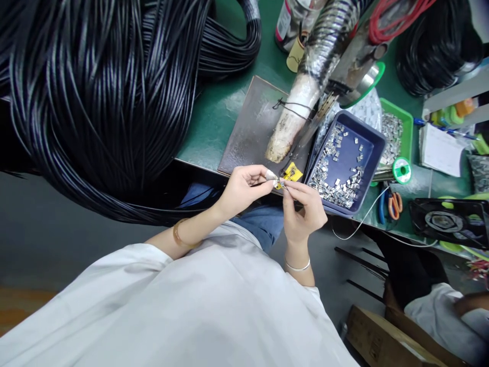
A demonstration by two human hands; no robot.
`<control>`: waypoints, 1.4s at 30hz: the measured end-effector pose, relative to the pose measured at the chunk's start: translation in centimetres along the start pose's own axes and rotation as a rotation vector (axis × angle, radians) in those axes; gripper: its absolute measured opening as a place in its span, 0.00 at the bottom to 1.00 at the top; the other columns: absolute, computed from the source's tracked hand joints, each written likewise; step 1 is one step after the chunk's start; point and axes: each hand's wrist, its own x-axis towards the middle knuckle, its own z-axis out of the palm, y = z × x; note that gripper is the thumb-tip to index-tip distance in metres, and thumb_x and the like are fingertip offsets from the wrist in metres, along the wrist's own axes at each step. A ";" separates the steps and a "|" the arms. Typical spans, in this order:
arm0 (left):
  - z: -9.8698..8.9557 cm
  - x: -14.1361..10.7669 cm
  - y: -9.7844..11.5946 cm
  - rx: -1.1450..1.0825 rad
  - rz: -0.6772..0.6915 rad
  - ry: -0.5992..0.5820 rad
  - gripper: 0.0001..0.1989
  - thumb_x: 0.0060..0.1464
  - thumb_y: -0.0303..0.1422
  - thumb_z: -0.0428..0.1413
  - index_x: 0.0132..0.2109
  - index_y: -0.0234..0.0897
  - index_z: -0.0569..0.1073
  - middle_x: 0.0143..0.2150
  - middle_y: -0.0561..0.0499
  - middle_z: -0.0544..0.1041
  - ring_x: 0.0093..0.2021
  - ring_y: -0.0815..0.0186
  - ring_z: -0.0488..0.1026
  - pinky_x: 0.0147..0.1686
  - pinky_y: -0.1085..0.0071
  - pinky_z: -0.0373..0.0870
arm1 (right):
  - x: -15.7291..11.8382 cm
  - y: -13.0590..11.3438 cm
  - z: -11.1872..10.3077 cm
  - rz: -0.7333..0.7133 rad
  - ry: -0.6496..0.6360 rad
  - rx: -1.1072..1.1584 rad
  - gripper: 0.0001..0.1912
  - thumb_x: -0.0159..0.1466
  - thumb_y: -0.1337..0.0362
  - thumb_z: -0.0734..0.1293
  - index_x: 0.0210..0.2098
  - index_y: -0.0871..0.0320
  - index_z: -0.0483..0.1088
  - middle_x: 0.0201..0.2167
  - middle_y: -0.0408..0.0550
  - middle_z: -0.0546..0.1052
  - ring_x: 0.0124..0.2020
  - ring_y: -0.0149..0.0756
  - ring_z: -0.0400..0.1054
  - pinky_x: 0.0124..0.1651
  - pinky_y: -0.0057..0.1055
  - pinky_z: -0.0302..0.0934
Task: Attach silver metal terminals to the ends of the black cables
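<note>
My left hand (244,187) and my right hand (303,210) meet at the table's front edge, fingertips almost touching. Both are closed in a pinch around something small that I cannot make out; white wrapping covers fingertips of my left hand. Just beyond the fingers lies a yellow piece (292,172) on a dark board (244,127). Right of my hands, a blue tray (344,153) holds many small metal parts (332,186). A wrapped duct (292,117) ends above the board, close to my fingers.
Bundled black cables (103,102) fill the left side. Behind the blue tray are a green tray (408,130) and a solder spool (402,171). Pliers (394,204) and a black fan (451,221) lie at the right. Another person's sleeve (446,316) shows at lower right.
</note>
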 end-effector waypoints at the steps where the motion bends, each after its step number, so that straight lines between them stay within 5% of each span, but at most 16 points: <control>1: -0.1 0.1 0.0 -0.011 -0.009 -0.005 0.10 0.43 0.33 0.69 0.30 0.32 0.78 0.27 0.53 0.78 0.27 0.74 0.72 0.32 0.77 0.70 | 0.0 0.1 0.1 0.049 0.012 0.039 0.09 0.64 0.70 0.67 0.42 0.50 0.72 0.39 0.43 0.81 0.41 0.34 0.78 0.44 0.37 0.75; 5: -0.3 0.2 0.1 -0.017 -0.031 -0.039 0.08 0.47 0.33 0.66 0.33 0.32 0.80 0.30 0.51 0.81 0.30 0.72 0.74 0.35 0.76 0.71 | 0.0 0.6 0.4 0.246 0.027 0.167 0.04 0.66 0.68 0.65 0.39 0.53 0.70 0.39 0.45 0.80 0.42 0.35 0.78 0.40 0.36 0.75; 13: -0.1 0.5 0.2 0.012 -0.029 -0.022 0.13 0.46 0.38 0.68 0.31 0.32 0.78 0.29 0.51 0.79 0.30 0.71 0.74 0.35 0.75 0.72 | 0.1 1.2 0.4 0.046 -0.021 0.012 0.07 0.62 0.71 0.68 0.37 0.52 0.71 0.40 0.44 0.82 0.42 0.35 0.78 0.45 0.38 0.74; 23: 0.0 0.7 0.0 0.014 0.015 -0.014 0.06 0.45 0.31 0.66 0.29 0.32 0.79 0.27 0.53 0.79 0.28 0.73 0.73 0.32 0.78 0.71 | 0.1 1.5 0.8 -0.068 -0.011 -0.027 0.11 0.60 0.75 0.70 0.38 0.55 0.71 0.41 0.44 0.82 0.41 0.31 0.78 0.44 0.31 0.74; 42: 0.5 1.4 0.7 0.114 0.110 0.067 0.02 0.43 0.27 0.63 0.27 0.31 0.80 0.24 0.53 0.78 0.24 0.75 0.71 0.27 0.80 0.69 | 0.9 1.0 1.1 0.011 0.016 -0.044 0.09 0.60 0.73 0.71 0.38 0.54 0.73 0.43 0.44 0.80 0.43 0.33 0.77 0.34 0.28 0.74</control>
